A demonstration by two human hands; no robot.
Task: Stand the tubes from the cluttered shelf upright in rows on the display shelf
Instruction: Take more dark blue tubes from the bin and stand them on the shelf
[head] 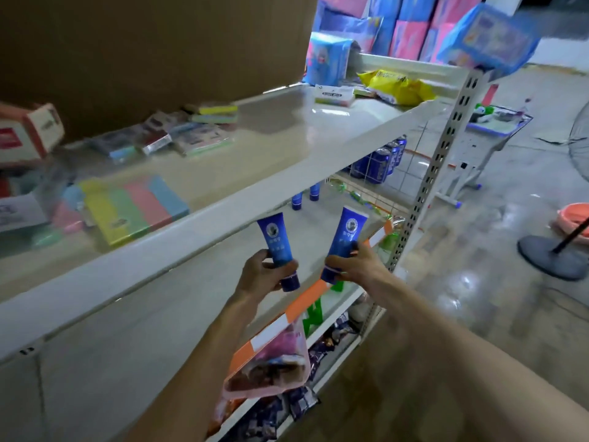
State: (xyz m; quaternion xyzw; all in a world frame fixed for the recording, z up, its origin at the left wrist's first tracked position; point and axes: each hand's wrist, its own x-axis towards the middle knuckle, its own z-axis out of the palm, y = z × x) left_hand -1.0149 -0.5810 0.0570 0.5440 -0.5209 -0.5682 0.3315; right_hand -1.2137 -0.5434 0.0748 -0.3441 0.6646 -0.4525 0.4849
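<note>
The left hand (259, 275) clasps one blue tube (275, 244), the right hand (353, 266) a second tube (345, 239); two more tubes (297, 197) stand on the display shelf (178, 301), tops hidden.

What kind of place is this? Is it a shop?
Probably a small shop: long metal shelving with an orange price strip, blue cans lined up, and wrapped packs stacked high behind.

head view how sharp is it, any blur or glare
Head view: the left tube and right tube are fairly sharp; the packs on the top shelf and the blue bag at top right smear with blur; the floor shows glare patches.
</note>
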